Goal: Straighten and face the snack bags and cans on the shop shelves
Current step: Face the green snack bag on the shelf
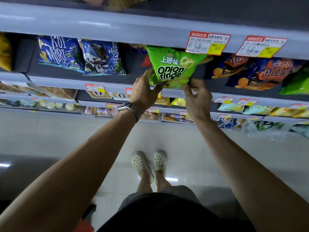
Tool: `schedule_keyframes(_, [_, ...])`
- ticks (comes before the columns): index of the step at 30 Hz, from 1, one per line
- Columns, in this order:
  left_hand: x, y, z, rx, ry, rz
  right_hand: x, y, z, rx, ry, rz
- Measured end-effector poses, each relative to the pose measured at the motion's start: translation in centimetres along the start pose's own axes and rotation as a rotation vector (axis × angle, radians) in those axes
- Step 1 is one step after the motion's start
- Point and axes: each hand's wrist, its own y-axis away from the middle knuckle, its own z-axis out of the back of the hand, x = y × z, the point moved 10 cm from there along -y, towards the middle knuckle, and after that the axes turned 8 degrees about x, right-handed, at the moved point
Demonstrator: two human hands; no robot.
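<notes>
Just above centre of the frame, a green Onion Rings bag [173, 66] is being stood at the front lip of the second shelf [75, 80], label outward but slightly tilted. The left hand [144, 91] pinches its lower left corner between thumb and fingers; the right hand [198, 96] nips the lower right corner with curled fingertips. To the left, two blue Koi Mori bags [80, 56] already face out. To the right, the orange-and-blue chip bags [254, 71] lean askew, so most of this row appears left to do.
</notes>
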Motion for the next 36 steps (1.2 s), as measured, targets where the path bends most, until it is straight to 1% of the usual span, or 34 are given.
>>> schedule_keyframes(4, [-0.3,2.1,0.6,0.006,-0.028,0.109,0.1,2.4,0.2,0.078,0.05,-0.045])
schedule_keyframes(8, [-0.4,5.0,1.2,0.089,-0.103,0.193,1.3,4.5,-0.9,0.234,0.095,-0.059])
schedule_keyframes(11, [-0.7,8.0,2.9,0.095,-0.124,0.207,3.5,6.1,-2.2,0.33,0.122,0.008])
schedule_keyframes(14, [-0.3,11.8,5.6,0.039,-0.149,0.24,6.4,7.9,-3.9,0.379,0.165,0.111])
schedule_keyframes(16, [0.7,14.3,7.5,-0.005,-0.146,0.28,8.2,9.1,-5.6,0.421,0.215,0.142])
schedule_keyframes(19, [3.0,18.0,11.0,-0.07,-0.104,0.364,11.7,11.2,-8.8,0.487,0.311,0.206])
schedule_keyframes(23, [7.2,22.5,16.3,-0.142,-0.11,0.462,16.6,14.7,-14.1,0.57,0.461,0.361])
schedule_keyframes(29, [14.4,30.6,23.5,-0.321,0.045,0.57,21.7,20.5,-22.8,0.653,0.523,0.415])
schedule_keyframes(32, [17.8,34.6,25.7,-0.337,0.097,0.625,23.2,23.5,-26.9,0.706,0.598,0.41])
schedule_keyframes(36, [22.1,37.9,29.4,-0.303,0.053,0.668,25.9,26.6,-31.4,0.691,0.61,0.422])
